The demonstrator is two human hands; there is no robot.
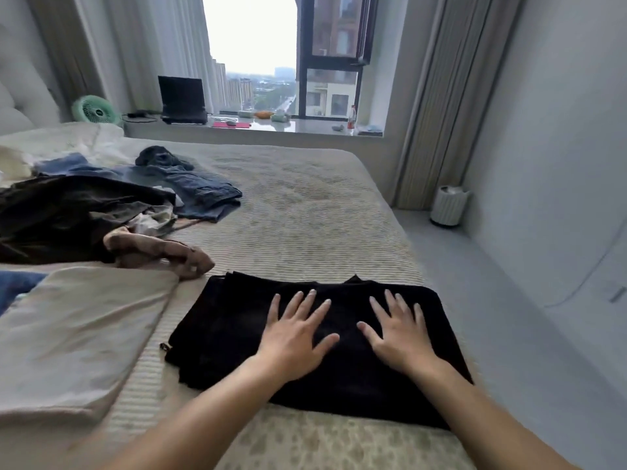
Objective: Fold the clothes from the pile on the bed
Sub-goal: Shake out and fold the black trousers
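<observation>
A black garment (pixel 224 330) lies folded into a flat rectangle on the near part of the bed (pixel 315 212). My left hand (pixel 295 337) rests flat on its middle with fingers spread. My right hand (pixel 397 330) lies flat beside it on the right half, fingers straight. A pile of unfolded clothes (pixel 78 208) sits at the left: dark brown cloth, blue denim (pixel 200 191), a grey piece (pixel 159 156) and a tan garment (pixel 163 252).
A folded beige piece (pixel 78 337) lies left of the black garment, with blue cloth (pixel 17 283) at the far left edge. The window sill holds a laptop (pixel 183 100) and a green fan (pixel 96 110). A white bin (pixel 448 205) stands on the floor right of the bed.
</observation>
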